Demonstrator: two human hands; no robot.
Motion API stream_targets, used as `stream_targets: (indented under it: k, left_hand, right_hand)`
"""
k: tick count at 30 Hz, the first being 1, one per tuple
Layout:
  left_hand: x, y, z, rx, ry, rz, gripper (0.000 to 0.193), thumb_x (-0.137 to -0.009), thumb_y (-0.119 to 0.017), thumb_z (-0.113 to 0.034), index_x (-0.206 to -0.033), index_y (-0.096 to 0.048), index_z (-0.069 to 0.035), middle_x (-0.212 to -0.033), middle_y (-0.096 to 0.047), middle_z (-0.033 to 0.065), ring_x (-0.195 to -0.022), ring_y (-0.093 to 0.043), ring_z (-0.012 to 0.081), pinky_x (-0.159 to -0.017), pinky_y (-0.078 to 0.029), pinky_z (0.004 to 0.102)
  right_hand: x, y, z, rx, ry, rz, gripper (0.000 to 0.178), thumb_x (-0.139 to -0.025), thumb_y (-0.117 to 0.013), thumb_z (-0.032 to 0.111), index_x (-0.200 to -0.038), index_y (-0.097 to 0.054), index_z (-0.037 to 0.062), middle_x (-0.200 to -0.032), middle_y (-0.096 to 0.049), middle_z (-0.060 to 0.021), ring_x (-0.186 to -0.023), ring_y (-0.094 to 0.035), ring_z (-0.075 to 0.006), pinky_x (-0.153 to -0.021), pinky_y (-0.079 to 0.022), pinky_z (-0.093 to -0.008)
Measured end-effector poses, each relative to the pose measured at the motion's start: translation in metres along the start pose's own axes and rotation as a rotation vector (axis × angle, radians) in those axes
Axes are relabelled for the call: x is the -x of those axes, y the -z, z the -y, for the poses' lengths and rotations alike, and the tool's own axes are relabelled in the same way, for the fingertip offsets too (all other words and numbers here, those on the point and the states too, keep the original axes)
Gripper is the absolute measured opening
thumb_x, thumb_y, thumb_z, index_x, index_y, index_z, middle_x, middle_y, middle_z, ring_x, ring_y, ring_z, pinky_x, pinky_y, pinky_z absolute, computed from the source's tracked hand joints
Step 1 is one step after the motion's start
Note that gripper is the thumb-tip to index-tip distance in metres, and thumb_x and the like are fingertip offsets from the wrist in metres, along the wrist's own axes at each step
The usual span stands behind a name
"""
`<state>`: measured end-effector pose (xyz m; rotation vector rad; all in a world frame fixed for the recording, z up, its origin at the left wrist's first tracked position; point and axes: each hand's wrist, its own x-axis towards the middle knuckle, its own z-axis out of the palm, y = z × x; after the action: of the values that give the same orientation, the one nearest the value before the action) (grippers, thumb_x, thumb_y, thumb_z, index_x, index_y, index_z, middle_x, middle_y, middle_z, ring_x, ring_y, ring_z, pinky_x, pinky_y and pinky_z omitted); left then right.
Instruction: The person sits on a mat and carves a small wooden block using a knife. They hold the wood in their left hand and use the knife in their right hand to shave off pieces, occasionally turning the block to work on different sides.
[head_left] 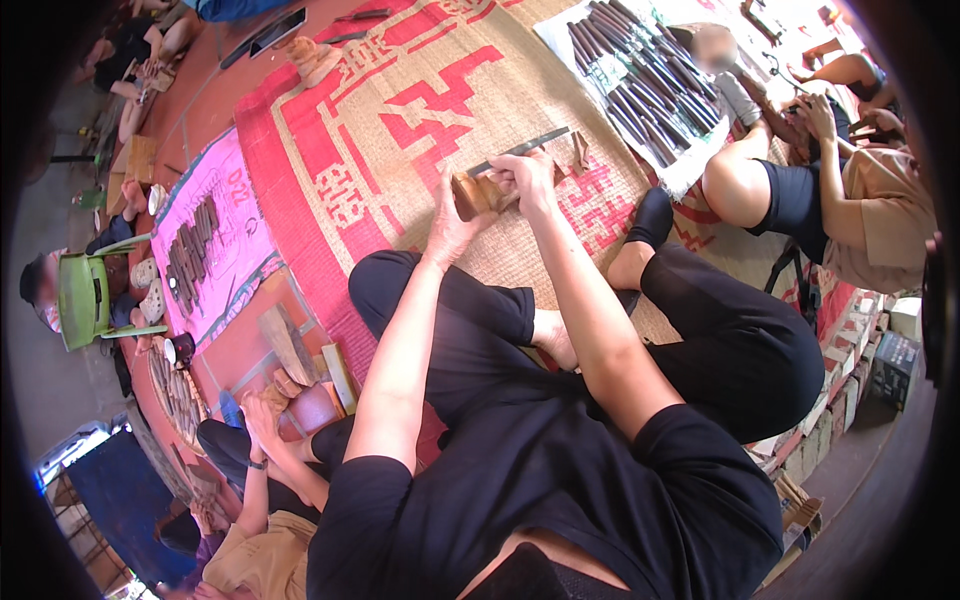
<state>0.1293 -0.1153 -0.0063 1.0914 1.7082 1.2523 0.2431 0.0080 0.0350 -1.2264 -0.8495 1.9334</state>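
Observation:
My left hand (pixel 453 232) is closed around a brown wooden block (pixel 468 192) with carved-looking sides, held above the mat in front of my crossed legs. My right hand (pixel 530 183) has its fingers bent and pressed together at the block's right side. Whatever lies between those fingers is hidden. A long, thin dark tool (pixel 545 138), perhaps a file, shows just beyond my right hand; whether I touch it cannot be told. To the right of that hand is a small brown wooden piece (pixel 580 153).
A red and tan woven mat (pixel 350 120) spreads before me. Several dark-handled tools (pixel 650 90) lie on a white cloth at the far right, others on a pink cloth (pixel 225 270) at left. A carved wooden figure (pixel 312 60) stands at the far left. Other people sit on both sides.

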Motion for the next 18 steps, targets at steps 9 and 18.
stream_targets:
  k: [9, 18]
  left_hand:
    - [-0.005, 0.001, 0.002, 0.066, 0.031, 0.035, 0.085, -0.069, -0.081, -0.027, -0.137, -0.035, -0.005, -0.132, -0.040, 0.0151, -0.127, -0.042, 0.0291, -0.108, -0.036, 0.0396]
    - [-0.004, -0.003, 0.010, 0.141, 0.056, 0.052, 0.083, -0.069, -0.084, -0.015, -0.134, -0.034, -0.006, -0.129, -0.045, 0.0113, -0.123, -0.045, 0.0225, -0.105, -0.038, 0.0362]
  right_hand:
    - [-0.001, 0.015, 0.006, 0.025, -0.060, -0.031, 0.009, -0.071, -0.070, -0.003, -0.071, -0.062, -0.0041, -0.061, -0.062, -0.0123, -0.044, -0.055, -0.0153, -0.040, -0.040, -0.0243]
    - [-0.004, 0.016, -0.001, 0.201, 0.064, -0.078, 0.015, -0.066, -0.072, 0.000, -0.067, -0.057, -0.0016, -0.060, -0.060, -0.0100, -0.045, -0.053, -0.0127, -0.039, -0.037, -0.0246]
